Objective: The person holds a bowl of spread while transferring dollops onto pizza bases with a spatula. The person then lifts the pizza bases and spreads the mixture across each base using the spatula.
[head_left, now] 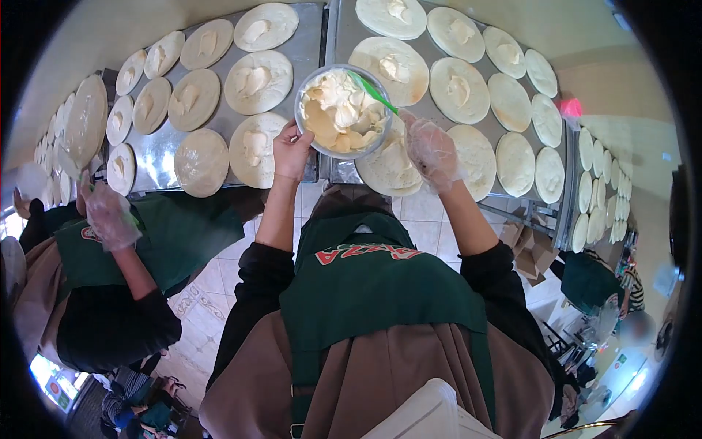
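My bare left hand (292, 151) grips the rim of a round tub (341, 154). Pale, thick cream (338, 99) fills much of it. Around the handle of a green spatula (374, 91), the fingers of my right hand (433, 148), in a clear plastic glove, are closed. The spatula's blade reaches into the cream, partly hidden by it. Below the tub and my right hand lies a flat round dough base (391, 167) with cream on it, partly covered. To the left, a base with a cream dollop (256, 148) lies near my left hand.
Metal tables (162, 152) hold several dough bases, many with dollops, some bare. At left, a co-worker's gloved hand (110, 212) works close by. Another table of bases (585, 192) stands at right, near a cardboard box (532, 252). More people are in the background.
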{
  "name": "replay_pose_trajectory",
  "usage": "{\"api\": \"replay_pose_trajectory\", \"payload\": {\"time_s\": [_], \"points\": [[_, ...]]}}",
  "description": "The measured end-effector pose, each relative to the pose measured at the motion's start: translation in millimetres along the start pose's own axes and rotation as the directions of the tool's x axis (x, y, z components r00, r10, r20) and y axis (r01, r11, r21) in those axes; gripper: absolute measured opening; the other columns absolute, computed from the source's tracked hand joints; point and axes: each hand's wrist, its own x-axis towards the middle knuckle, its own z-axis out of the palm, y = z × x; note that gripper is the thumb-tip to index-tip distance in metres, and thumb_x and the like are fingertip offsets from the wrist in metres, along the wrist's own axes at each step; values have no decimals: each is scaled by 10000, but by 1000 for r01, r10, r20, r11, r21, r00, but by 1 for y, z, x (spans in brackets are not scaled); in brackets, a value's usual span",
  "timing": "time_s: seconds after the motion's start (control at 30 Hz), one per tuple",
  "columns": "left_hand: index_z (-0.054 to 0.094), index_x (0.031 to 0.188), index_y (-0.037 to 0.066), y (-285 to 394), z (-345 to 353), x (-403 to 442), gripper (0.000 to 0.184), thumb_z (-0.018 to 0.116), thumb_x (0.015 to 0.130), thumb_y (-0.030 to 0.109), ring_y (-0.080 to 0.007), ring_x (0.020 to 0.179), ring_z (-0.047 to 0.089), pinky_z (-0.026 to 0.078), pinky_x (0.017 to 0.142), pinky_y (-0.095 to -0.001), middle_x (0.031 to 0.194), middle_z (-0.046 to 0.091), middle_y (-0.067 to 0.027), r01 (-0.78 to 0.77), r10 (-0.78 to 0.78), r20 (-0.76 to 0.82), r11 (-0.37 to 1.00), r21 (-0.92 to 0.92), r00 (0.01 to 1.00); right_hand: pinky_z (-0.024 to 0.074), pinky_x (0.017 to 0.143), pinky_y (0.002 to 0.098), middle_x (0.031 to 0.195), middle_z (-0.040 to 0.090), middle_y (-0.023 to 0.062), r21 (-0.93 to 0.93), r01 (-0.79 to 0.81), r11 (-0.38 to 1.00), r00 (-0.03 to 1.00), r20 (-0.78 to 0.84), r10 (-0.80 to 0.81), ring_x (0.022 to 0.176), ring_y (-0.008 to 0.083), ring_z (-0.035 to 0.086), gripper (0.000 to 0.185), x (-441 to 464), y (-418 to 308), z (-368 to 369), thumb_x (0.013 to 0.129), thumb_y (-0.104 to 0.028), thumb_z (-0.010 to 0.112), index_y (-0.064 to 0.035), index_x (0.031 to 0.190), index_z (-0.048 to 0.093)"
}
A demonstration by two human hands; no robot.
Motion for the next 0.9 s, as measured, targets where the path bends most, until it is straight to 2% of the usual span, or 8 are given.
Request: {"api": "replay_pose_trajectory", "payload": {"time_s": [0.2,0.3,0.37,0.4,0.47,0.57,0.8,0.9], "points": [[635,715,-41,6,4,-3,59,613,745,5,-161,855,621,511,592,-240,1327,442,-144,1,-2,-22,1000,-13,1000,499,629,378,816,630,188,407,149,901,988,-95,-121,716,312,630,243,17,6,11,867,-143,479,-36,1049,599],[641,730,-50,-3,-2,1,63,615,736,7,-165,888,619,509,666,-254,1345,418,-184,-73,72,17,995,64,997,489,648,328,800,644,148,636,-5,772,997,58,-42,690,253,628,274,19,5,26,849,-107,483,-28,1089,587],[638,731,-58,-1,0,-3,66,618,725,4,-167,925,612,497,729,-259,1356,400,-217,-66,65,15,996,67,998,451,539,263,726,610,64,845,-145,514,984,179,-18,573,153,567,297,21,0,40,845,-99,487,-40,1124,572],[638,731,-58,2,2,-5,66,618,725,4,-167,925,612,497,729,-259,1356,400,-217,-66,65,12,996,67,998,451,539,263,726,610,64,845,-143,515,984,180,-21,573,153,567,297,20,-3,39,845,-99,487,-40,1124,572],[629,711,-60,7,6,-9,60,618,722,-1,-163,933,610,496,733,-260,1354,402,-217,-23,24,-28,999,36,999,369,424,217,679,548,5,874,-454,171,886,464,-19,479,74,464,288,13,-12,30,876,-123,494,-62,1152,551],[619,694,-58,7,7,-11,64,616,725,-3,-160,932,610,496,731,-258,1349,402,-223,-47,48,-16,997,61,999,280,365,191,662,520,6,822,-569,9,822,569,21,427,49,395,284,2,-36,20,895,-135,495,-79,1171,534],[610,694,-55,3,8,-13,65,613,734,-4,-154,915,614,498,728,-258,1346,395,-233,-74,75,-17,996,43,997,271,340,185,724,516,19,794,-541,-279,835,546,-65,414,54,382,315,-15,-55,33,906,-190,519,-91,1203,484],[612,707,-58,3,7,-13,58,609,738,-9,-151,896,620,505,703,-256,1360,381,-225,-91,91,8,995,41,996,291,356,191,680,523,22,843,-479,-243,872,488,-27,438,63,411,275,-21,-57,36,919,-151,496,-52,1175,510]]}}
